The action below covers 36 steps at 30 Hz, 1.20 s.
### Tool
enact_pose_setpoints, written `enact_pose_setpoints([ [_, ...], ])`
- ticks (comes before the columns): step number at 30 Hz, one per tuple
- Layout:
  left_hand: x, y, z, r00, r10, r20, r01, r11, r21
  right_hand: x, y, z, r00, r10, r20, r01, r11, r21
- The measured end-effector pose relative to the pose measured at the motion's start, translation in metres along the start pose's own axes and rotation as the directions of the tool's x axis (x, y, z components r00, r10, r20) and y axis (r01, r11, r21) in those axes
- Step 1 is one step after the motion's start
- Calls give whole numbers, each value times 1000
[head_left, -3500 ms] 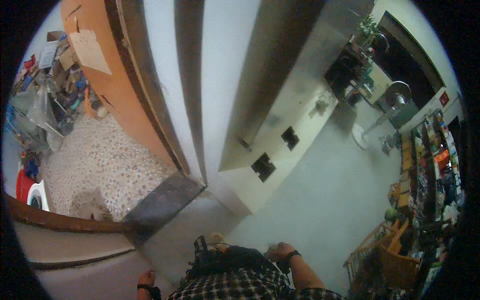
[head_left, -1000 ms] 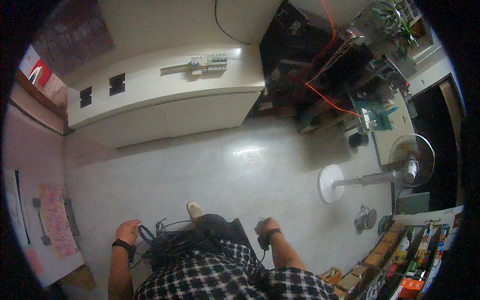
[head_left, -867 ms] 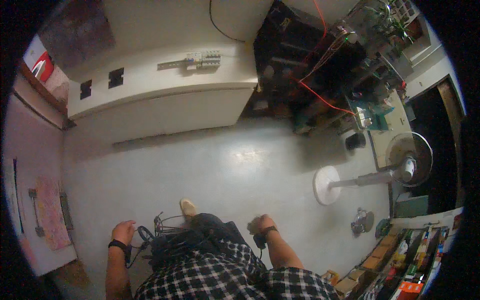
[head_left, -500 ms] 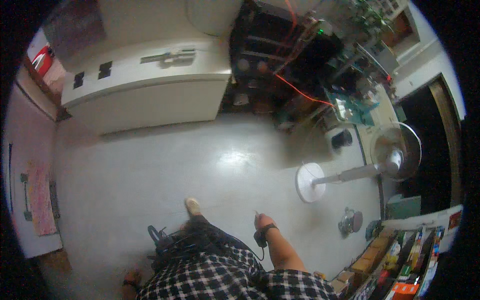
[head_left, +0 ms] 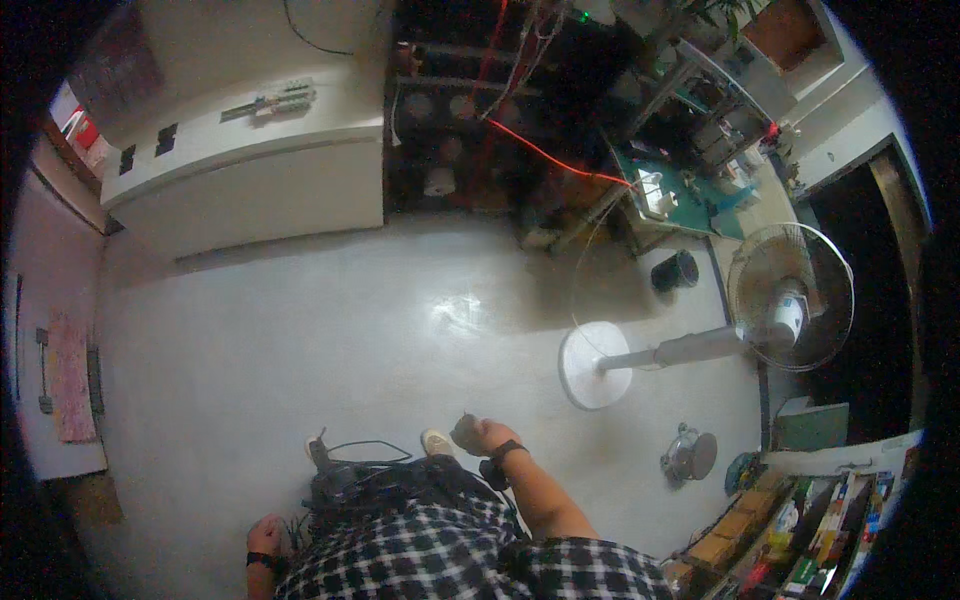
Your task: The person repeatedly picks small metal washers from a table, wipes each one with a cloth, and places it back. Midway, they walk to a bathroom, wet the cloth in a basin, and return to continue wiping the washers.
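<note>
My right hand [head_left: 490,437], out in front of my body, is closed around a small dark, rounded object [head_left: 464,433] whose kind I cannot make out. A black band [head_left: 507,451] circles that wrist. My left hand [head_left: 265,533] hangs low by my left side with its fingers curled; whatever they hold, if anything, does not show. It also has a dark wristband [head_left: 262,562]. Black cables [head_left: 365,452] and a dark bundle hang in front of my checked shirt [head_left: 420,545]. Both of my shoes [head_left: 436,442] show on the grey floor.
A white standing fan [head_left: 790,300] with a round base is to the right, near a dark bin [head_left: 675,270] and a round metal-and-glass item [head_left: 688,455]. A white cabinet [head_left: 270,190] spans the far left. Crowded shelves [head_left: 730,535] fill the lower right; a cluttered bench [head_left: 690,200] is far right.
My right hand has moved left, bringing the dark object into clearer view. My left hand shows more fully. Both shoes now show, and the surroundings have shifted left in view.
</note>
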<state>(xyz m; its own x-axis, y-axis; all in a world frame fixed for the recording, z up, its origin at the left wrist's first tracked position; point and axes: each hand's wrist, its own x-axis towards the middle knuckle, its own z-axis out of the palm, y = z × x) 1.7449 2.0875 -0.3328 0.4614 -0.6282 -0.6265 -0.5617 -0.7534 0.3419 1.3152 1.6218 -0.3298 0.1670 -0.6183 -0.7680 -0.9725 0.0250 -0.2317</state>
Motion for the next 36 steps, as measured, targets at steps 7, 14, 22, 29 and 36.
enact_pose_setpoints([
  [7, -5, 205, 63, 947, 130, 294, -239, 896, 374, -20, 159, -83, 988, 150, -17, -151, 988, -22],
  [14, -50, 339, 27, 992, 57, 108, -86, 956, 280, -22, 284, -82, 978, 198, -59, -185, 967, 174],
  [22, -83, 371, 88, 973, 139, -185, -100, 974, 202, -28, 394, -89, 985, 58, -161, -11, 961, 278],
  [29, -181, 391, 228, 995, -43, -95, 42, 999, -8, -40, 537, -128, 998, 10, -65, 7, 964, 267],
  [36, -333, 413, 407, 931, -361, 61, 365, 927, -83, -7, 643, -193, 995, -21, -102, 33, 992, 123],
])
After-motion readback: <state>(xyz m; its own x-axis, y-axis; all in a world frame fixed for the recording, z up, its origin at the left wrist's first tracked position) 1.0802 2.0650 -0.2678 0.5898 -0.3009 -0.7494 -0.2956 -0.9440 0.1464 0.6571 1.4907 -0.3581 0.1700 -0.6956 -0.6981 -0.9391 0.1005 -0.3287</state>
